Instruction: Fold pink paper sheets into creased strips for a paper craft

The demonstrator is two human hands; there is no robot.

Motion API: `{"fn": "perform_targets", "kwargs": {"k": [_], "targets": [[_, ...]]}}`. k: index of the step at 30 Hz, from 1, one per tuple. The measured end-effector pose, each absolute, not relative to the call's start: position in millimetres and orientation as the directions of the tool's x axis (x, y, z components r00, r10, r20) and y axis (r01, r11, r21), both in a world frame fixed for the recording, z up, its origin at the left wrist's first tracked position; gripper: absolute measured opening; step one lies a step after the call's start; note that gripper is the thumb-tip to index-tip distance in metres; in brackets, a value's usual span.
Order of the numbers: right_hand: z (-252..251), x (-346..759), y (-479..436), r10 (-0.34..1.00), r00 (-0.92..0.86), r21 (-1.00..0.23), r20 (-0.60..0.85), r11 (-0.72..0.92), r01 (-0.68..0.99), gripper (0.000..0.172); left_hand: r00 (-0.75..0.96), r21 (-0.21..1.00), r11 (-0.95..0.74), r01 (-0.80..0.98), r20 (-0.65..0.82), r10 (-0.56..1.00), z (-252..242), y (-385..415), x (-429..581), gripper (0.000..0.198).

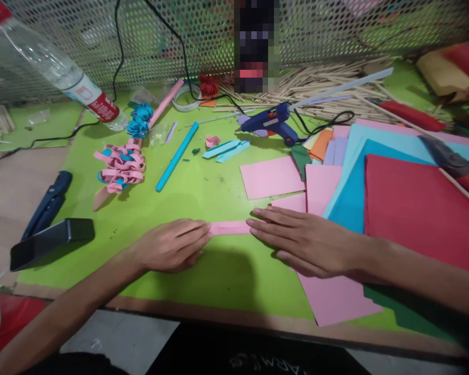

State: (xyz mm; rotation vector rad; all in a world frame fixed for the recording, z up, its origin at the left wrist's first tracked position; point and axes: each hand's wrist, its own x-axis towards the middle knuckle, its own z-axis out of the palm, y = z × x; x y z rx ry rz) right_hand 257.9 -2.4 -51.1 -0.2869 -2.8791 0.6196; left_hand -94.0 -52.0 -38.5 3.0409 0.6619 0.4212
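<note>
A narrow folded pink paper strip (234,228) lies flat on the green tabletop, level from left to right. My left hand (174,245) has its fingers pressed together on the strip's left end. My right hand (308,237) is spread flat, fingers stretched out, with fingertips resting on the right end and covering it. Under and beside that hand are pink paper sheets (271,177). Farther back lie a blue paper tube (177,156) and folded light blue strips (226,150).
A blue glue gun (268,124) stands behind the sheets, its cord trailing. Stacked coloured paper (422,208) and pliers (449,156) are at right. On the left are paper flowers (121,166), a water bottle (70,73), a stapler (47,203) and a black box (52,242). Wooden sticks (320,80) line the back.
</note>
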Motion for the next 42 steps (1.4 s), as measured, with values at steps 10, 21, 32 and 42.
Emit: {"fn": "perform_targets", "kwargs": {"k": [10,21,32,42], "targets": [[-51,248,-4,0.209,-0.973,-0.424,0.102,0.893,0.147,0.065,0.870,0.080,-0.908,0.410,0.266,0.416,-39,-52,-92,0.039],[-53,248,-7,0.200,-0.970,-0.330,0.138,0.933,0.145,0.065,0.859,0.020,-0.905,0.425,0.306,0.411,-39,-52,-91,0.032],[-48,217,-6,0.131,-0.984,-0.292,0.119,0.952,0.091,0.063,0.879,0.014,-0.915,0.403,0.273,0.391,-39,-51,-94,0.036],[-51,210,0,0.117,-0.989,-0.323,0.085,0.943,0.084,0.061,0.871,0.046,-0.910,0.413,0.274,0.409,-38,-51,-93,0.034]]}}
